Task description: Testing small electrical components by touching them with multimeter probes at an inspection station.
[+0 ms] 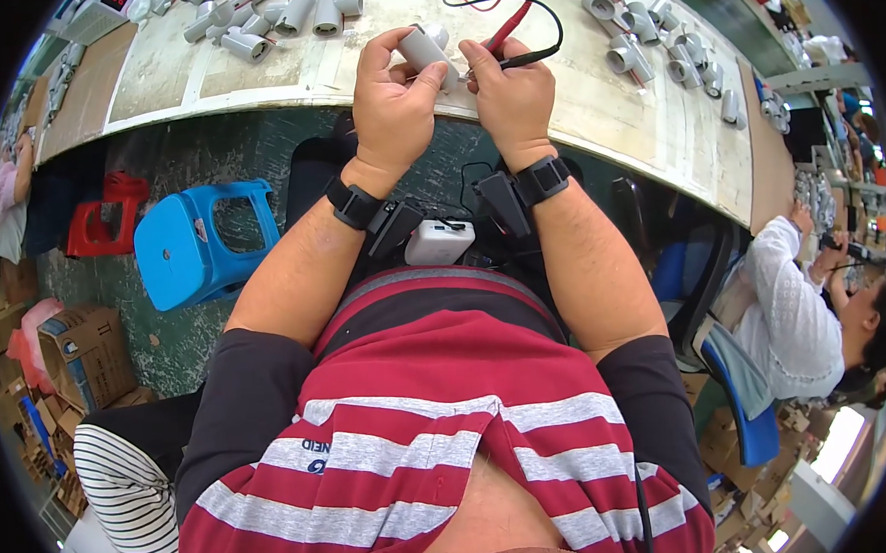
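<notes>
The grey part (426,57) is above the front edge of the table, tilted, with the left hand (392,109) closed on it between thumb and fingers. The right hand (514,98) is just beside it, thumb and fingers gripping a red probe (510,27) and a black probe (534,57); contact between the probe tips and the part cannot be confirmed. A red and a black lead loop behind the hands over the table (322,73), whose pale top is scuffed and stained. More grey parts lie in two groups on this surface: a left group (296,11) and a right group (640,26). A brown board (771,181) covers the right end of the table. A white box (439,245) sits below the forearms, at the person's lap. The floor (171,353) is dark green and worn. To the left stand a blue stool (171,251), a red stool (100,232) behind it, and an open carton (89,357). At the right, a co-worker in a white top (790,308) sits on a blue chair (749,411); another in a pink top (3,204) is at the far left.
</notes>
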Motion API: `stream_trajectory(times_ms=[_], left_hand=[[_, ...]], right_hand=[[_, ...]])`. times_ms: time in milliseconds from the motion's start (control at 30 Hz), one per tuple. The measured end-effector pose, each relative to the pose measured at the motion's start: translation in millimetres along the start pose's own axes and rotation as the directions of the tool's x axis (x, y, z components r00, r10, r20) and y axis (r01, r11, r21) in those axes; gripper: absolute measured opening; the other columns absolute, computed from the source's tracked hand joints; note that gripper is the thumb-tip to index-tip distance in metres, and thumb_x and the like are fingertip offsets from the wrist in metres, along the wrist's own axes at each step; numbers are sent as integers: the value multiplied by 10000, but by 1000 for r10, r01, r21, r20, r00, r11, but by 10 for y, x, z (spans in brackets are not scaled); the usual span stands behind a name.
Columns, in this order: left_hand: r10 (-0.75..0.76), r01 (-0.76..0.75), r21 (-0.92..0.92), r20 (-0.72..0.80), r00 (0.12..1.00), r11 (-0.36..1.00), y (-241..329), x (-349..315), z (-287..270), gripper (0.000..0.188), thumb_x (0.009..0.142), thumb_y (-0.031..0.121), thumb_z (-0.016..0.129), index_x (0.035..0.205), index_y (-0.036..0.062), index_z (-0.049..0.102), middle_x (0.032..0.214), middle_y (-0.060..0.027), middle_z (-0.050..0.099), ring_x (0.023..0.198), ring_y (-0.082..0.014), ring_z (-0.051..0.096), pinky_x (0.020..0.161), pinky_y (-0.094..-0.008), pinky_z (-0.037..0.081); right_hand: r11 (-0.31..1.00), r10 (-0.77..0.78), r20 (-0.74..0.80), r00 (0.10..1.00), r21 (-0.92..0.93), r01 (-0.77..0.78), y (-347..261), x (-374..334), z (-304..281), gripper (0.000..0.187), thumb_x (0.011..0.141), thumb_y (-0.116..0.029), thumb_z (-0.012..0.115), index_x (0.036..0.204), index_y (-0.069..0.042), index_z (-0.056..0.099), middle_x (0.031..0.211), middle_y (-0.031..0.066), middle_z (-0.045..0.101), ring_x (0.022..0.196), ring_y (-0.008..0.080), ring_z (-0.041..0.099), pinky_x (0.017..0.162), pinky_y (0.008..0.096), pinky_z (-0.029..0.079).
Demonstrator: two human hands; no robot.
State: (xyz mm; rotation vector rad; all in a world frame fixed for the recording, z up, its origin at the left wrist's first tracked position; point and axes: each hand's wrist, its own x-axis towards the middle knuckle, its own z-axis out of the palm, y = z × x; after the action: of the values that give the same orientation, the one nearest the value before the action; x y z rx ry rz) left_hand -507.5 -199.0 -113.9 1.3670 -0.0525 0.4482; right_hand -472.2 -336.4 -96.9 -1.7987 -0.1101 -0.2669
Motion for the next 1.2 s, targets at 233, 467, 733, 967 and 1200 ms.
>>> stream_trajectory(times_ms=[233,467,733,967,1200], left_hand=[[19,-18,-16,27,999,1000,-8,-23,-23,476,923,-6,716,1343,38,496,1169,-120,634,943,-190,710,797,-302,602],[70,-69,-16,66,995,998,-68,-8,-59,477,918,-7,720,1342,44,507,1178,-108,620,945,-191,708,791,-298,603],[95,-95,3,51,994,995,-83,-1,-70,472,902,-3,734,1327,46,535,1214,-98,592,947,-200,709,783,-302,603],[103,-103,23,24,994,994,-136,23,-66,472,875,-5,748,1304,33,555,1231,-113,573,945,-229,714,784,-315,605],[52,-53,34,19,998,998,-68,23,-49,466,873,-4,733,1304,30,559,1251,-142,558,965,-252,715,786,-327,608]], right_hand=[[998,-28,0,1000,-60,28,30,30,16,270,927,-247,791,909,18,740,689,48,703,580,104,647,550,255,509],[993,-80,-10,997,-85,79,69,45,38,277,923,-250,791,892,21,742,673,59,703,562,115,648,540,262,506],[987,-81,-15,997,-137,78,24,49,45,274,919,-252,792,893,18,750,681,58,707,563,116,647,540,263,508],[994,-39,1,999,-104,39,32,59,22,291,923,-251,788,838,18,721,686,63,695,560,115,636,535,262,506],[996,-16,9,1000,-85,17,47,71,24,284,929,-244,784,836,10,696,685,62,680,557,118,630,527,264,502]])
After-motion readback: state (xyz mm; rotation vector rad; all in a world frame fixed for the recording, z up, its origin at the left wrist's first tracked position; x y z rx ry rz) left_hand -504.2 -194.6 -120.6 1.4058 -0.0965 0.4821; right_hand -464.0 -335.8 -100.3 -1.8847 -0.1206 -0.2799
